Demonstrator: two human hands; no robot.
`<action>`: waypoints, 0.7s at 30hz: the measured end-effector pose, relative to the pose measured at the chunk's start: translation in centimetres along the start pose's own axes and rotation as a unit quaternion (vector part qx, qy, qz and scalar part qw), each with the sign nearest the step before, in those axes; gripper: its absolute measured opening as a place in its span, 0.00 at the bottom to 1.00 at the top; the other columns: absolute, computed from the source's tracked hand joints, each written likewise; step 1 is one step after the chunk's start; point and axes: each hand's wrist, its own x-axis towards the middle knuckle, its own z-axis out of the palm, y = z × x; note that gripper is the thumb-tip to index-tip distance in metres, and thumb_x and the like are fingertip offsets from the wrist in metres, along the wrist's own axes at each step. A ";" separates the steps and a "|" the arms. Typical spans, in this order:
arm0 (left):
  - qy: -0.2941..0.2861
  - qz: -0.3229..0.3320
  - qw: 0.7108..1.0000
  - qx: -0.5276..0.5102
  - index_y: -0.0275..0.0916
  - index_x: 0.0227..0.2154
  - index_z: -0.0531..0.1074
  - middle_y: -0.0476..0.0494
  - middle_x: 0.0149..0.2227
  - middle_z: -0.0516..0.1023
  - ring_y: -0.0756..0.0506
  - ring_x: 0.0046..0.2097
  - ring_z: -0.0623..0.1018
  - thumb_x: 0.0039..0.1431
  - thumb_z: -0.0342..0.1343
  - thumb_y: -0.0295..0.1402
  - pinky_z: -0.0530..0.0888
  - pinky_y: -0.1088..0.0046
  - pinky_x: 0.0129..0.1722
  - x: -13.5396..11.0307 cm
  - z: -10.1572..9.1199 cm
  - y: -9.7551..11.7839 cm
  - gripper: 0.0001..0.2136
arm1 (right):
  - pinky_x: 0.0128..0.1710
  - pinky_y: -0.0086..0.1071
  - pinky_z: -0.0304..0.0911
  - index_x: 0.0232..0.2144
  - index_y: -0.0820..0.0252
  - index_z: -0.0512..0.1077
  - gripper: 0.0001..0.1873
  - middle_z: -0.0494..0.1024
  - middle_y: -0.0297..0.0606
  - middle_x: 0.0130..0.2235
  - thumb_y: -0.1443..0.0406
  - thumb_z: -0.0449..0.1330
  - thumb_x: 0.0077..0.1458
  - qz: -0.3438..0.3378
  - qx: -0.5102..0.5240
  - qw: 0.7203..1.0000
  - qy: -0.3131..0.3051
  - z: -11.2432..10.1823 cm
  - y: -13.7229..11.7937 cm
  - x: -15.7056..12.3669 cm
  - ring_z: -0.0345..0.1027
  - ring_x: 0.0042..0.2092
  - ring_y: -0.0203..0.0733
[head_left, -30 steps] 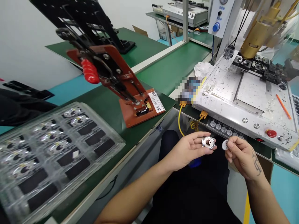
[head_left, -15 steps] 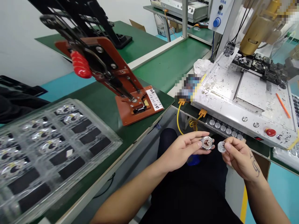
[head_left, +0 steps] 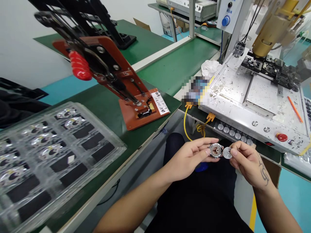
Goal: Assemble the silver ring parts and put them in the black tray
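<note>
Between thumb and fingers, my left hand (head_left: 188, 158) grips a round metal watch case (head_left: 215, 150) with a ring-shaped opening facing up. My right hand (head_left: 245, 161) pinches a thin round silver disc (head_left: 227, 152) with dark printed marks, which looks like a watch back cover. The disc is held flat at the right edge of the case, very close to it; whether they touch I cannot tell. Both hands are above my lap, in front of the bench edge.
To the left, a clear plastic tray (head_left: 97, 129) holds several wrapped parts over black inserts. A brown toggle press with a red handle (head_left: 80, 66) stands beyond it. At right is a white machine (head_left: 233, 106) with a red button (head_left: 282, 137) and orange stick (head_left: 294, 109). Several discs (head_left: 232, 133) lie beneath its edge.
My right hand has brought the disc leftward, closing the gap to the watch case. My left hand stays almost in place, still gripping the case.
</note>
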 end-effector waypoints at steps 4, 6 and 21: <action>0.002 -0.001 1.000 -0.001 0.40 0.57 0.83 0.38 0.51 0.88 0.39 0.53 0.86 0.66 0.71 0.37 0.86 0.60 0.55 0.0 0.1 0.1 0.18 | 0.27 0.33 0.52 0.33 0.56 0.71 0.18 0.72 0.32 0.27 0.51 0.68 0.67 -0.006 -0.021 1.000 0.013 0.0 -0.1 -0.1 0.57 0.27 0.35; 0.004 -0.002 1.000 -0.001 0.40 0.57 0.83 0.38 0.51 0.88 0.39 0.53 0.86 0.66 0.71 0.37 0.86 0.61 0.55 0.0 0.1 0.1 0.18 | 0.27 0.33 0.52 0.34 0.56 0.71 0.18 0.73 0.32 0.27 0.51 0.68 0.68 -0.005 -0.024 1.000 0.007 0.1 -0.1 -0.1 0.58 0.27 0.36; 0.012 -0.035 0.999 -0.013 0.36 0.59 0.81 0.33 0.52 0.87 0.36 0.52 0.87 0.66 0.70 0.38 0.85 0.56 0.55 0.0 0.0 0.0 0.21 | 0.28 0.34 0.52 0.33 0.55 0.71 0.19 0.71 0.31 0.26 0.49 0.68 0.67 -0.015 -0.025 0.999 0.026 -0.1 -0.8 -0.6 0.59 0.28 0.37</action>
